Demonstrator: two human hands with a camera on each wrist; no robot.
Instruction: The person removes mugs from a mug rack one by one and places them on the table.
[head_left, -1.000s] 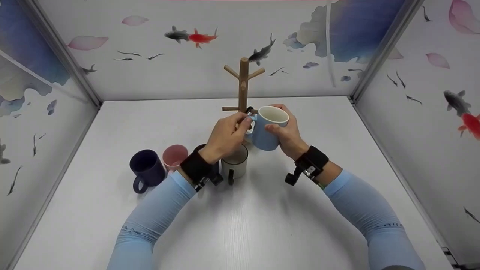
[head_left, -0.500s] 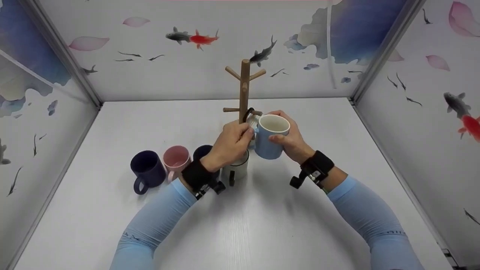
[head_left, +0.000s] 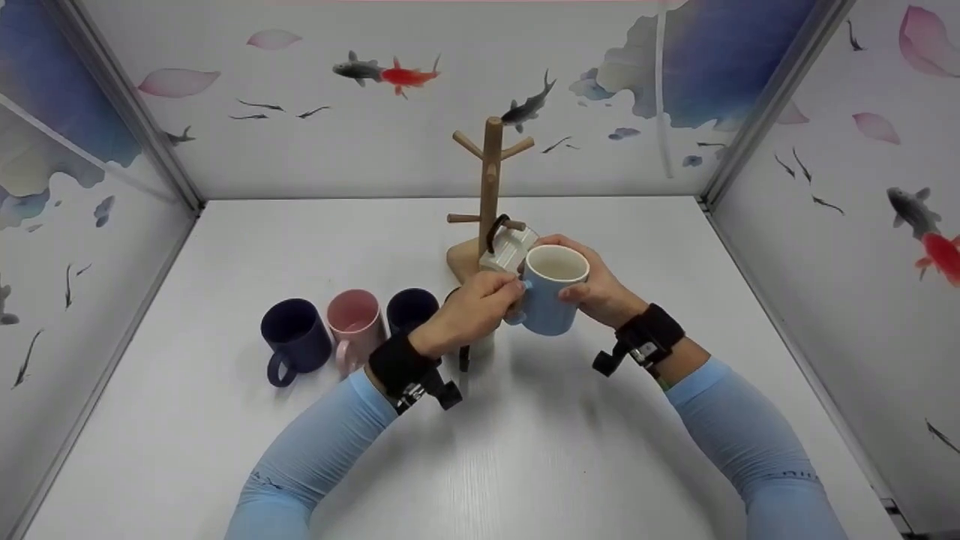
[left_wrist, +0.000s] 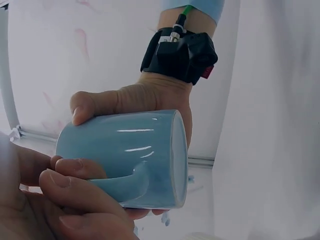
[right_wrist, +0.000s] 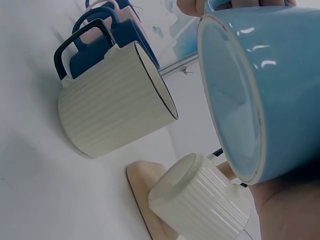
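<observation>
A light blue mug (head_left: 553,309) with a white inside is held upright in the air in front of the wooden mug tree (head_left: 490,180). My right hand (head_left: 604,289) grips its body from the right, thumb on the near side. My left hand (head_left: 480,307) pinches its handle (left_wrist: 122,186), which the fingers partly cover. Behind the blue mug, a white ribbed mug (head_left: 510,249) hangs tilted by its black handle from a lower peg. Another white ribbed mug (right_wrist: 112,102) stands on the table, mostly hidden by my left hand in the head view.
Left of the hands, a navy mug (head_left: 295,337), a pink mug (head_left: 355,319) and a second navy mug (head_left: 412,306) stand in a row on the white table (head_left: 525,450). The tree's wooden base (head_left: 463,261) is partly covered. Printed panels (head_left: 300,150) enclose the table.
Both hands have brought the blue mug lower, nearer to me and slightly right, away from the tree. More of the hanging white mug and the tree's base shows.
</observation>
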